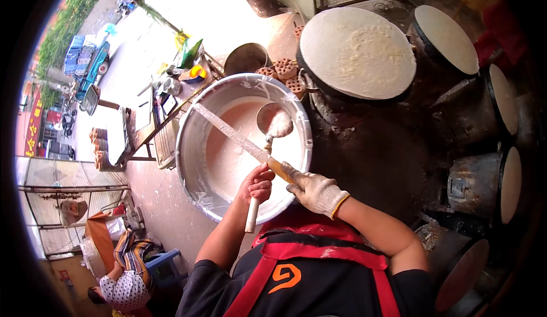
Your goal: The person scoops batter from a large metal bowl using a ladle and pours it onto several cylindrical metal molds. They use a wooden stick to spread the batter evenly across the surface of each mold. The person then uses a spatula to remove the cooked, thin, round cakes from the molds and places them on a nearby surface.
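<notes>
My bare left hand [257,184] grips the pale handle of a ladle [275,122]. The ladle's round bowl carries some whitish batter and hangs over a large metal pot [181,146]. Inside the pot is pale, runny batter [224,146], and smears of it coat the wall and rim. In a batter-stained knit glove, my right hand [318,193] is closed around the yellow handle of a long flat spatula [230,130]. Its coated blade slants across the pot, with the tip near the left rim. The spatula crosses above the ladle's shaft, close to my left fingers.
A round griddle [359,54] with a pale sheet on it stands beyond the pot. Several more griddles on drum stoves [474,184] curve along the right. Perforated coal briquettes [285,68] sit behind the pot. At lower left, a person [126,289] is near a blue stool [164,265].
</notes>
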A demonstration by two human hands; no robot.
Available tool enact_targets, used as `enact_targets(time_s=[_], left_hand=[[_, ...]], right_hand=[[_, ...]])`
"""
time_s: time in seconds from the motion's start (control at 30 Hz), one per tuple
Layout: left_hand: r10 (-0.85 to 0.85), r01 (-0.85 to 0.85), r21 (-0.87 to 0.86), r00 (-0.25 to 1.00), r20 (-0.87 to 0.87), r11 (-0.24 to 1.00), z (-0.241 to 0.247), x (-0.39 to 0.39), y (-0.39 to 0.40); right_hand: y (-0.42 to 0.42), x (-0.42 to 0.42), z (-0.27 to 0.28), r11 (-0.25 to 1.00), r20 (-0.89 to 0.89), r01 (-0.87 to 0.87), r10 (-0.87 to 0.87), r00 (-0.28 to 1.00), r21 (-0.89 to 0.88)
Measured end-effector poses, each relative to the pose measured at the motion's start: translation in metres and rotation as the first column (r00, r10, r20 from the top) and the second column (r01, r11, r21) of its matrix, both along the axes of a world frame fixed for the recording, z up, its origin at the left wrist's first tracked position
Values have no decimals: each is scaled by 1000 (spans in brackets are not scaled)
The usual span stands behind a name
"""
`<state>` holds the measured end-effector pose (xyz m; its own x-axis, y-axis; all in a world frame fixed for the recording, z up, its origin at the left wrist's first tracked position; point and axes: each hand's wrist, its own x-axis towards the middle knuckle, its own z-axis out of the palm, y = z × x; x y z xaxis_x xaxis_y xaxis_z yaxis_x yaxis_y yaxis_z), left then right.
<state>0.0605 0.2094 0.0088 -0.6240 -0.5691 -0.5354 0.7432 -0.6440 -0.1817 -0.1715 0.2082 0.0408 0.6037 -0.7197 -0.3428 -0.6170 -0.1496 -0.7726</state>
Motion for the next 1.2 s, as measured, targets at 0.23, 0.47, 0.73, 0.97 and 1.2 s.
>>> enact_targets(time_s=[0.23,0.47,0.73,0.97,1.2], left_hand=[[-115,-2,133,487,866,991,-89,183,25],[-440,529,79,604,665,845,-64,170,5],[50,-87,230,986,162,969,-158,170,-13],[279,-276,104,729,-625,956,-120,89,-44],[160,-373,-213,753,-638,903,19,46,-34]], right_hand=[[-11,119,-30,971,-108,-20,46,993,236],[-26,150,-39,943,-65,99,-83,994,318],[12,127,-38,902,-283,214,-109,953,375],[64,76,-35,908,-324,205,-83,942,365],[99,33,15,965,-101,216,-203,974,146]])
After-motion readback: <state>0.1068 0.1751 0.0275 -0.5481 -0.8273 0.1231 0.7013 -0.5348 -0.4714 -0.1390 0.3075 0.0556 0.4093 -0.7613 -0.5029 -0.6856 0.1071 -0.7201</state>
